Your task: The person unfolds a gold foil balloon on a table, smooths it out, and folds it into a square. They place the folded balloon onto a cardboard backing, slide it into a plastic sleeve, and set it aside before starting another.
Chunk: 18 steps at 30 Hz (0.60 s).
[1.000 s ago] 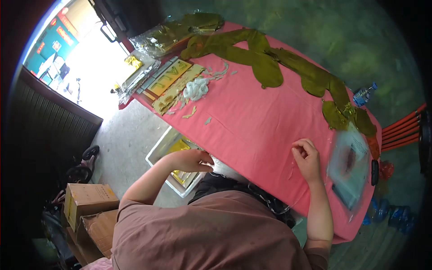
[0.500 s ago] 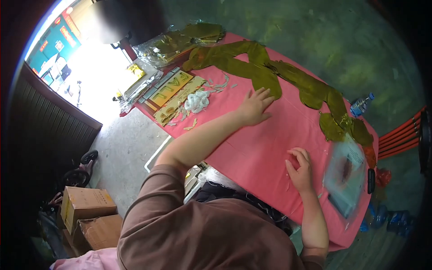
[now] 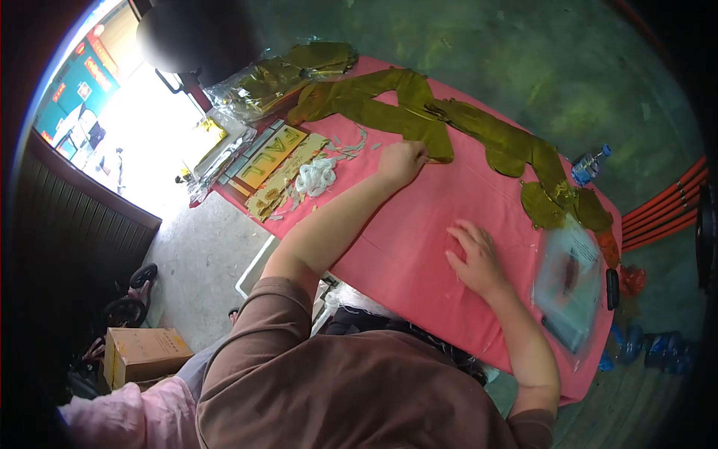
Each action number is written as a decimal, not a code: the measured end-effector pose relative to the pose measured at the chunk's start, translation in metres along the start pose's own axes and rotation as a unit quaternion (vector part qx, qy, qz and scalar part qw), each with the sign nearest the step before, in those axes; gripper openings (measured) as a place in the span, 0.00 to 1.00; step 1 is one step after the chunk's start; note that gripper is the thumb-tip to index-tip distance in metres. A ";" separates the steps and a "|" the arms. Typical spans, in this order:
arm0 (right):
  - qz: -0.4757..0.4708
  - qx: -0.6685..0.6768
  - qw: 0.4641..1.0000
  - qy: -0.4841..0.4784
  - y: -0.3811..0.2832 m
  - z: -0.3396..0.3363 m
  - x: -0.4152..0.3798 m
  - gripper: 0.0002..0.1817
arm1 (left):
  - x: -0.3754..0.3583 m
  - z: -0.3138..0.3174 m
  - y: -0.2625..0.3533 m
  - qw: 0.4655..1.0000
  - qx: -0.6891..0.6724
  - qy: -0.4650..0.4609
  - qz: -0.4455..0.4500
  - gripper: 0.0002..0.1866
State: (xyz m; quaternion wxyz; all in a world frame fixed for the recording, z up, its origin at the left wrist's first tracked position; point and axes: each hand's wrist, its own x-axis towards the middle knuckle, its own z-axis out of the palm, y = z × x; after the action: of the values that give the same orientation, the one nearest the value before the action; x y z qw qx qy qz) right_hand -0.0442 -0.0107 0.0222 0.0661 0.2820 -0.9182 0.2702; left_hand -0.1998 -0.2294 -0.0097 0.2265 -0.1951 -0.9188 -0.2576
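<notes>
Curled up at the edge of an olive-green flat piece point(image 3: 437, 141), my left hand point(image 3: 402, 162) is closed on that edge. The piece belongs to a wrinkled, shiny olive-green strip of joined shapes along the far side of the table. My right hand point(image 3: 479, 258) is open, fingers apart and slightly bent, over the pink tablecloth point(image 3: 404, 254). Left of my left hand lie a bundle of white string point(image 3: 315, 176), small pale scraps point(image 3: 350, 147) and a printed card point(image 3: 275, 156) reading "FALL".
A clear plastic packet point(image 3: 568, 284) lies at the table's right end, with a water bottle point(image 3: 591, 165) beyond it. Clear bags of green material point(image 3: 280, 78) are piled at the far left. Cardboard boxes point(image 3: 146, 352) and pink fabric point(image 3: 127, 415) are at lower left.
My left hand has gone from spread fingers to closed at the green piece's edge. My right hand has moved up and left over the cloth. The view has shifted slightly.
</notes>
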 end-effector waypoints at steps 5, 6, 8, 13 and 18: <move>0.003 -0.019 0.999 0.042 0.037 0.020 0.069 0.28 | 0.010 0.009 -0.016 0.949 -0.258 0.009 -0.181 0.09; -0.007 -0.029 0.997 0.070 0.042 0.021 0.084 0.30 | 0.010 0.013 -0.021 0.949 -0.258 0.011 -0.180 0.09; -0.015 -0.040 0.994 0.099 0.045 0.025 0.111 0.32 | 0.011 0.020 -0.028 0.912 -0.363 0.018 -0.191 0.11; 0.013 -0.033 0.996 0.078 0.047 0.048 0.147 0.33 | 0.015 0.008 -0.027 0.876 -0.420 0.073 -0.227 0.08; 0.084 -0.124 0.988 -0.021 0.056 0.067 0.143 0.29 | 0.062 -0.058 -0.052 0.856 -0.372 0.328 -0.143 0.08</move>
State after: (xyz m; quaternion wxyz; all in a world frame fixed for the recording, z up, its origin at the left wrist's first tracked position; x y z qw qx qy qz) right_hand -0.1921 -0.0769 -0.0212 0.0584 0.1994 -0.9662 0.1524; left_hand -0.2569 -0.2881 0.0467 0.3861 -0.0352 -0.6443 -0.6592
